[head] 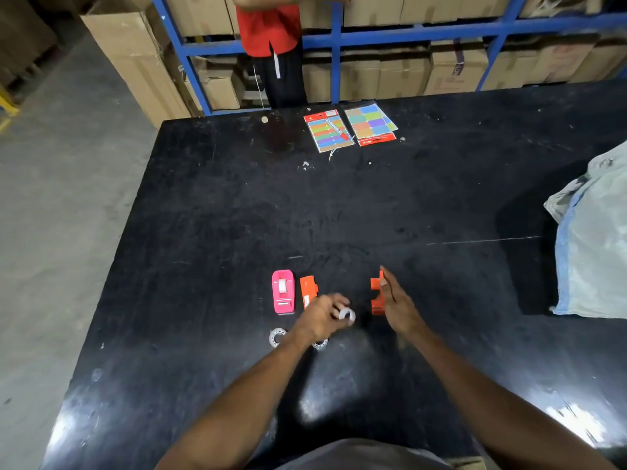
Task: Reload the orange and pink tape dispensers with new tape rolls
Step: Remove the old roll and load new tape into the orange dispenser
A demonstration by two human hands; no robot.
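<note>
Tape roll in hand: a small white tape roll (347,315) is pinched in the fingertips of the left hand (320,318), lifted off the surface; it is blurred.
Left hand: curled, grasping that roll.
Orange dispenser, one piece: an orange dispenser half (308,290) lies flat just beyond the left hand, at its knuckles.
Pink dispenser: the pink tape dispenser (283,292) lies just left of that orange piece, with a white roll seated in its well.
Orange dispenser, other piece: a second orange part (376,293) stands on edge against the thumb side of the right hand (397,301).
Right hand: fingers extended and flat along that part; whether it grips or only touches it, I cannot tell.
Spare rolls: one clear tape roll (277,336) lies left of the left wrist; another roll (320,344) shows partly from under that wrist.
Surface: black and scuffed (220,232).
Far beyond both hands: two label sticker packs (351,127).
Far to the right: a grey sack (593,232).
</note>
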